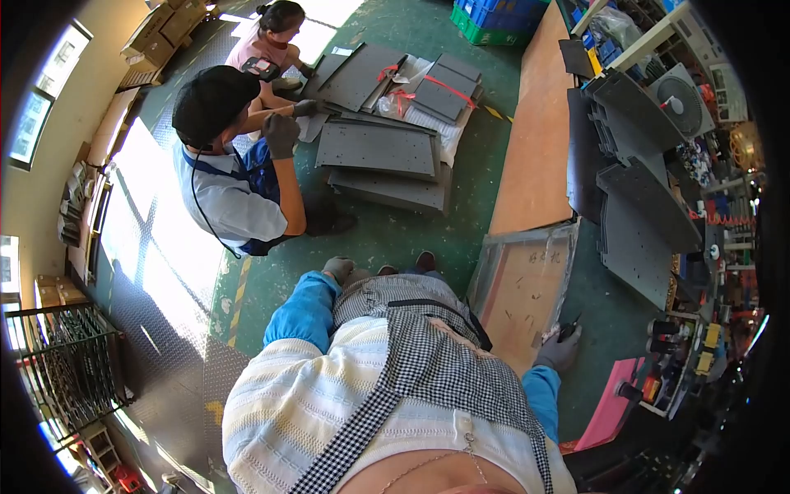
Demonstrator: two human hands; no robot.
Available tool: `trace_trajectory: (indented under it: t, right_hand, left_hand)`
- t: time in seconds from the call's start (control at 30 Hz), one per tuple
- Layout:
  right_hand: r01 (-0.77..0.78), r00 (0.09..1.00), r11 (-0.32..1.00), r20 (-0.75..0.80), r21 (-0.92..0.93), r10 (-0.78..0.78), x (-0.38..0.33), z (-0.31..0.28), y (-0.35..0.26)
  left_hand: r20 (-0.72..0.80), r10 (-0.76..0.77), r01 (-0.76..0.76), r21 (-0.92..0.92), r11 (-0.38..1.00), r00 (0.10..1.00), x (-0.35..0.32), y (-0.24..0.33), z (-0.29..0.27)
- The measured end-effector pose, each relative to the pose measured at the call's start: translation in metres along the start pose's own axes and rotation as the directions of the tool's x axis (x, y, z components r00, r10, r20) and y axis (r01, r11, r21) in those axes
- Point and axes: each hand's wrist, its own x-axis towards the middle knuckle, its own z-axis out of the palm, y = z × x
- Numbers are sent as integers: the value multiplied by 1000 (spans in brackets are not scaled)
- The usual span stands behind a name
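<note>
My right hand (pixel 558 350), in a grey glove with a blue sleeve, is shut on a small dark tool (pixel 569 329). It rests at the near right edge of a metal-framed brown board (pixel 527 284) lying on the bench end. My left hand (pixel 337 267), also in a grey glove, hangs at my side against my checked apron (pixel 411 346). Its fingers are curled, and whether it holds anything is hidden.
Two other people crouch on the green floor at upper left, handling stacked grey panels (pixel 378 148). A long wooden bench (pixel 535 123) runs up the right. More dark panels (pixel 634 222), a fan (pixel 679 103) and a pink sheet (pixel 613 403) lie further right. Blue and green crates (pixel 494 20) stand at the top.
</note>
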Motion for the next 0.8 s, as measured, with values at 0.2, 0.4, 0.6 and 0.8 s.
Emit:
trace_trajectory:
  t: [0.2,0.4,0.6,0.8]
  right_hand:
    - [-26,1000,1000,15,-2,26,-1,4,3]
    - [18,1000,1000,-15,-24,-19,0,10,8]
    - [1,1000,999,2,-39,-1,-3,3,-2]
    - [-7,1000,1000,21,-23,7,-2,5,2]
  left_hand:
    - [-57,3,-7,-77,997,998,1,1,3]
    - [-72,0,-5,-78,997,997,2,-3,14]
    - [-73,1,-3,-34,999,997,2,-1,13]
    - [-85,3,-7,-37,999,996,0,2,9]
